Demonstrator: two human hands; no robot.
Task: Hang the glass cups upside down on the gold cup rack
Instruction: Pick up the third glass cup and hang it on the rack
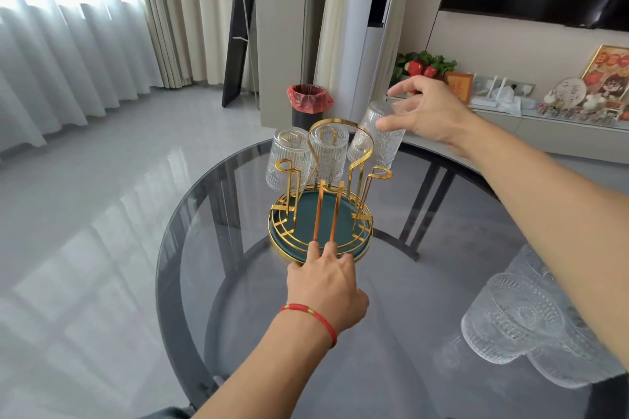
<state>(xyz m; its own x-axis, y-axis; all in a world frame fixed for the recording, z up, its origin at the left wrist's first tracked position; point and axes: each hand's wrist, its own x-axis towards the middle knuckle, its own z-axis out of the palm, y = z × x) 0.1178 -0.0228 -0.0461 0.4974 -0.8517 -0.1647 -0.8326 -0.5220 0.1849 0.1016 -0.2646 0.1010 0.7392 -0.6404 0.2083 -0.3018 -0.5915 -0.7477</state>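
The gold cup rack [320, 214] with a dark green round tray stands on the round smoked-glass table [238, 299]. Two ribbed glass cups [287, 160] [329, 155] hang upside down on its far pegs. My right hand [432, 112] grips the base of a third glass cup [377, 139], which is upside down and tilted over the far right peg. My left hand [326, 286] rests flat with its fingertips on the tray's near rim, holding nothing. Several more glass cups [514, 320] stand at the table's near right.
On the floor behind the table stands a black bin with a red liner [309, 102]. A low white cabinet [544, 126] with ornaments runs along the right wall under a dark screen. Curtains hang on the left.
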